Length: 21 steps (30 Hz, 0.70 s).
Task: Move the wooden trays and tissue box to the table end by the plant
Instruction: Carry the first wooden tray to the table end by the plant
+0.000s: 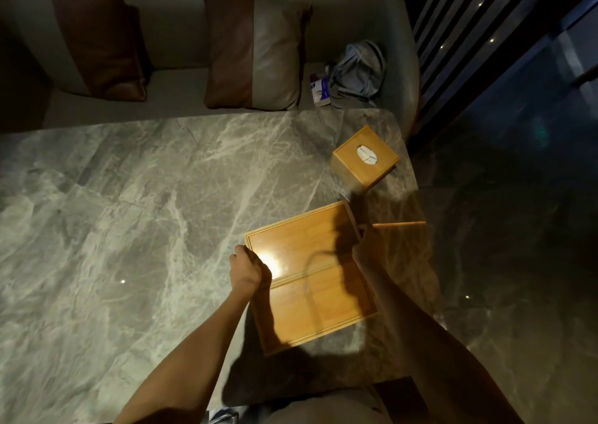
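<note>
Here, both hands gripping wooden trays (pixel 310 281), tissue box (pixel 364 158) holding tissue.

both hands (pixel 246 263) (pixel 364 245) closed, arms outstretched

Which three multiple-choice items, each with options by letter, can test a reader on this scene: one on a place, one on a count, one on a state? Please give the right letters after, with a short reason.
1. Where does the tissue box stand?
A. on the sofa
B. on the marble table, beyond the trays
C. inside a tray

2. How many cushions lie on the sofa?
A. one
B. two
C. four

3. What are the hands doing?
A. both grip the upper wooden tray by its sides
B. both rest flat on the table
C. one pulls out a tissue

Answers:
1 B, it stands on the marble near the far right corner.
2 B, two brown and grey cushions show.
3 A, the left hand and right hand close on opposite edges.
</note>
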Each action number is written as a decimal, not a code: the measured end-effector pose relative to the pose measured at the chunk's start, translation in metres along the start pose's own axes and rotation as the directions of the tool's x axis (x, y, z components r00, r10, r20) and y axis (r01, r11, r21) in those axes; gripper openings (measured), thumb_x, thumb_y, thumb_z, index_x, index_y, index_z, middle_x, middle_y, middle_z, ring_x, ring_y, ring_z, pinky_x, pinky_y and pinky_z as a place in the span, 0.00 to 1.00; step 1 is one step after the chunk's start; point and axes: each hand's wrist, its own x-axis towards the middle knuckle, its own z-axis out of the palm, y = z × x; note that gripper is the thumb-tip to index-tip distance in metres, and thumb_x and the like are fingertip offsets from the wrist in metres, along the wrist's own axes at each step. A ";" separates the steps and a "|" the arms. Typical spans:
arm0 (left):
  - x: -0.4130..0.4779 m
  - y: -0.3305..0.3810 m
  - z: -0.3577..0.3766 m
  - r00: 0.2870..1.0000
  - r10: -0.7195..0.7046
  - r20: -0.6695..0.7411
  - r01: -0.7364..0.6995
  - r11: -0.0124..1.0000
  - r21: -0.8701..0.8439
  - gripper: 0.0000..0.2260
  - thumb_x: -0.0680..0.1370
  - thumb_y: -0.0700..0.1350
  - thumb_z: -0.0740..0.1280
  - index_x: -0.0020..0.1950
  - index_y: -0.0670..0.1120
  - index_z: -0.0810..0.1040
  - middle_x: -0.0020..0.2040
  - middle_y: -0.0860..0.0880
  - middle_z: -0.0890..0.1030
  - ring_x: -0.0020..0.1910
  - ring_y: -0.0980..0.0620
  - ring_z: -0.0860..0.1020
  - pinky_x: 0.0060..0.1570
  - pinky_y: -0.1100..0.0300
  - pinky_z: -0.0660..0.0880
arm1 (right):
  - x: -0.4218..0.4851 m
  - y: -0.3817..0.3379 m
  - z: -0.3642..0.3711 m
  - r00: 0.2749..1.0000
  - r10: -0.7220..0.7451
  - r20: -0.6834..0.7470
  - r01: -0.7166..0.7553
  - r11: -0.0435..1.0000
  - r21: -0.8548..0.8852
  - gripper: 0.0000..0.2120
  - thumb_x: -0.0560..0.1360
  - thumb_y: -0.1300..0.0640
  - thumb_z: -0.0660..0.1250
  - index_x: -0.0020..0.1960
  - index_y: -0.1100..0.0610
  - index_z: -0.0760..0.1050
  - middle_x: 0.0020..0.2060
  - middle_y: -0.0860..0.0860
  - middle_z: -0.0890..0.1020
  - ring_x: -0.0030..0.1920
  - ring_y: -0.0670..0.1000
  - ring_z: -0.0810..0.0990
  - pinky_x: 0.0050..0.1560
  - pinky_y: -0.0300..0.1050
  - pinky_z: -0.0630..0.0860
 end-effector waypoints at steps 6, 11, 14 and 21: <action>0.011 -0.009 -0.017 0.996 0.086 -0.026 -0.086 0.996 0.009 0.12 0.77 0.33 0.63 0.60 0.38 0.71 0.57 0.36 0.77 0.53 0.37 0.78 0.53 0.45 0.78 | 0.001 -0.009 -0.002 1.000 0.006 0.008 -0.007 0.999 0.048 0.15 0.71 0.73 0.64 0.57 0.66 0.76 0.52 0.65 0.80 0.54 0.63 0.79 0.55 0.58 0.76; 0.020 -0.029 -0.049 0.995 0.070 -0.071 -0.075 0.994 -0.075 0.12 0.77 0.35 0.62 0.61 0.38 0.71 0.58 0.35 0.76 0.52 0.35 0.78 0.54 0.43 0.78 | -0.013 -0.042 0.022 0.999 -0.040 0.015 0.038 0.997 0.073 0.13 0.74 0.71 0.63 0.58 0.64 0.74 0.53 0.62 0.80 0.54 0.62 0.80 0.54 0.60 0.78; 0.025 -0.056 -0.082 0.992 0.032 -0.121 -0.051 0.987 -0.154 0.12 0.77 0.34 0.61 0.61 0.38 0.71 0.57 0.35 0.75 0.51 0.35 0.78 0.52 0.45 0.76 | -0.031 -0.077 0.043 0.997 -0.071 -0.020 0.071 0.997 0.028 0.16 0.72 0.70 0.65 0.59 0.62 0.76 0.55 0.60 0.81 0.57 0.62 0.80 0.56 0.59 0.78; 0.046 -0.165 -0.193 0.985 0.004 -0.172 -0.055 0.954 -0.295 0.22 0.75 0.32 0.64 0.68 0.42 0.66 0.56 0.33 0.76 0.58 0.33 0.73 0.59 0.43 0.72 | -0.102 -0.189 0.128 0.978 -0.193 -0.072 0.201 0.972 0.123 0.10 0.76 0.63 0.64 0.55 0.66 0.77 0.52 0.64 0.83 0.54 0.64 0.81 0.48 0.50 0.75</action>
